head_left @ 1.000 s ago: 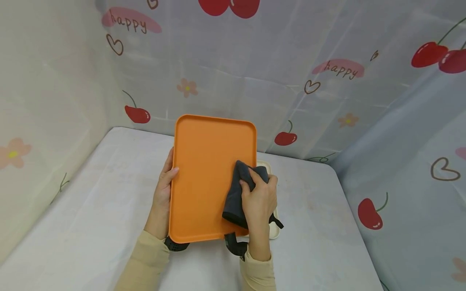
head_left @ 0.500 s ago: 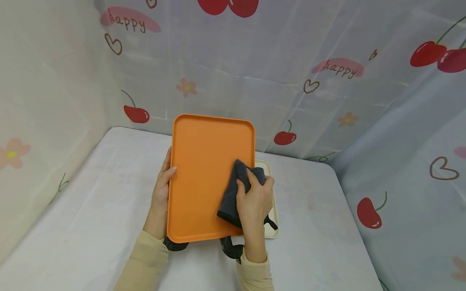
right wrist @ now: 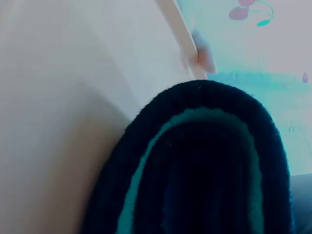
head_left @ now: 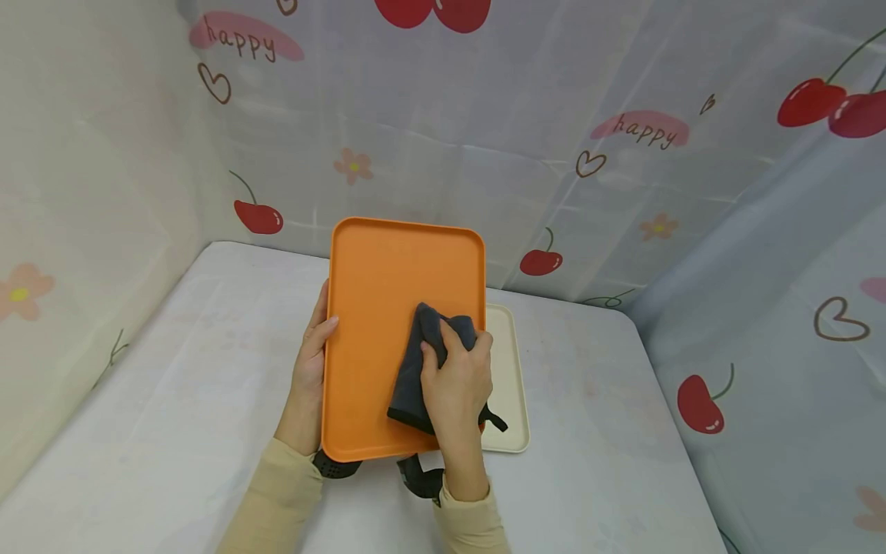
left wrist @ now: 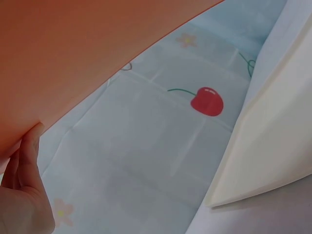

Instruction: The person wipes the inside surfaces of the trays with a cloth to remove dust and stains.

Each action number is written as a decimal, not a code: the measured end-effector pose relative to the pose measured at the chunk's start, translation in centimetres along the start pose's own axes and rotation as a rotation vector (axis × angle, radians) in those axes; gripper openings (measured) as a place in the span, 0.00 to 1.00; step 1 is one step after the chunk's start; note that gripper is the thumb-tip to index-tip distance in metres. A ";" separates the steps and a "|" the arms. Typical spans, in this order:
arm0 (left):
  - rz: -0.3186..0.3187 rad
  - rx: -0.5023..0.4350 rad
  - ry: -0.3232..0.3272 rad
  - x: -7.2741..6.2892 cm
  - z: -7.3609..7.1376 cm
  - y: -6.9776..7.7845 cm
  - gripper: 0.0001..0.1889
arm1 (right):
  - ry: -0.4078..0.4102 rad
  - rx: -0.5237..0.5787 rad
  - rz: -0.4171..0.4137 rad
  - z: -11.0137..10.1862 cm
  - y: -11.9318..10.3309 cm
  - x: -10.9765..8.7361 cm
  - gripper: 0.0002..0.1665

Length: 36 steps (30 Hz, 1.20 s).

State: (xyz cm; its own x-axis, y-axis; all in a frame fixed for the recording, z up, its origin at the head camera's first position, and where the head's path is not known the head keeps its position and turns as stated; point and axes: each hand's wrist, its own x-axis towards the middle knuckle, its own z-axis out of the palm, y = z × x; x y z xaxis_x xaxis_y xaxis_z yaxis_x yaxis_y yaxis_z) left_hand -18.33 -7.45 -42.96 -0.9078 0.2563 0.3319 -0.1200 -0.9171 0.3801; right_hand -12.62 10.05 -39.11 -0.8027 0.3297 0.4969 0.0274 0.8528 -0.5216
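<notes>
An orange tray (head_left: 374, 323) is held up off the table, its inner face toward the head view. My left hand (head_left: 309, 377) grips its left edge, thumb on the rim; in the left wrist view the fingers (left wrist: 30, 156) lie against the tray's underside (left wrist: 87, 53). A folded dark grey cloth (head_left: 413, 385) lies on the lower right part of the tray's face. My right hand (head_left: 457, 385) pinches the cloth between thumb and fingers. The right wrist view shows the cloth's rolled folds (right wrist: 204, 161) close up against the tray (right wrist: 73, 73).
A cream tray (head_left: 508, 377) lies on the white table (head_left: 588, 431) behind the orange one, partly covered by it. Black wrist devices (head_left: 422, 478) sit under both forearms. A cherry-print curtain (head_left: 443, 154) hangs behind the table's far edge.
My right hand has moved left across the orange tray with the cloth, and more of the cream tray shows. The left hand and the orange tray have hardly moved.
</notes>
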 end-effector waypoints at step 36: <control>0.033 -0.144 -0.146 0.0 0.1 -0.8 0.29 | -0.052 0.002 -0.305 2.2 -5.6 -2.8 0.25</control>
State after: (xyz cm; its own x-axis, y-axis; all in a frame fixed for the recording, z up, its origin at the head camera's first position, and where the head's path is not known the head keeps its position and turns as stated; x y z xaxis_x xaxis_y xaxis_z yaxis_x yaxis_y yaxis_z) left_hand -18.15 -6.72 -43.14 -0.8454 0.2574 0.4681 -0.1571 -0.9573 0.2427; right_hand -11.89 3.47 -39.12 -0.8032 0.0371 0.5945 -0.2206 0.9086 -0.3547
